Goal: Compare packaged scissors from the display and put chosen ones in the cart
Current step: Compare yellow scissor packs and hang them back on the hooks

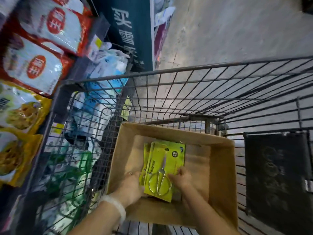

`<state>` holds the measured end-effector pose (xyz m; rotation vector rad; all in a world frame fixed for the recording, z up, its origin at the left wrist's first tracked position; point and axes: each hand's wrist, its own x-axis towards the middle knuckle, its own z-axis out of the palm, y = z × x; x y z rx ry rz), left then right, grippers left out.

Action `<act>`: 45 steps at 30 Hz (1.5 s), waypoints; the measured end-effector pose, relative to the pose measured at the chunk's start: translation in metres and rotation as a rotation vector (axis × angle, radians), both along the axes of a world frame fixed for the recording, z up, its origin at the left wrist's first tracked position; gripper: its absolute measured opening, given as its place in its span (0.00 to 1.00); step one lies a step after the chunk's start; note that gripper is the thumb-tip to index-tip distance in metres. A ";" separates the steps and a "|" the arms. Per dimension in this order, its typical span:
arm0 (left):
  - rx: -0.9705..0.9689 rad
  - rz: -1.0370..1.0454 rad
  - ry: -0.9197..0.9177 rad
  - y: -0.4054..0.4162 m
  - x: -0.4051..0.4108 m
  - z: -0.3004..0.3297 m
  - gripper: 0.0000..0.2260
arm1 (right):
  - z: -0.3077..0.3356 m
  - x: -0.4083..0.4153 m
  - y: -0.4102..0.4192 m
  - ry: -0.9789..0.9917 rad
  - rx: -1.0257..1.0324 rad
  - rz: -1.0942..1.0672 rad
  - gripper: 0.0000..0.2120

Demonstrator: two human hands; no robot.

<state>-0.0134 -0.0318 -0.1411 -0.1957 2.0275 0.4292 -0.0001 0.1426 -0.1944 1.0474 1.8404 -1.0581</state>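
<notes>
A stack of yellow-green scissors packs [165,164] sits inside an open cardboard box [221,168] in the wire cart [152,92]. The top pack shows metal scissors with round handles. My left hand [132,185] grips the stack's lower left edge, its fingers hidden under the packs. My right hand [182,178] pinches the top pack at its lower right edge. Both forearms reach down into the box, and a pale bracelet circles my left wrist.
Red-and-white and yellow food packages [33,65] fill the shelf on the left. Blue-white bags [105,78] lie beyond the cart's left wall. A dark sign panel [130,31] stands ahead. A black mat [277,180] hangs in the cart's right side. Grey floor [237,31] stretches ahead.
</notes>
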 end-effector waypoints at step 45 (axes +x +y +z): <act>0.203 0.853 0.396 -0.052 0.011 0.134 0.08 | 0.138 -0.009 -0.037 0.384 -0.336 -0.002 0.17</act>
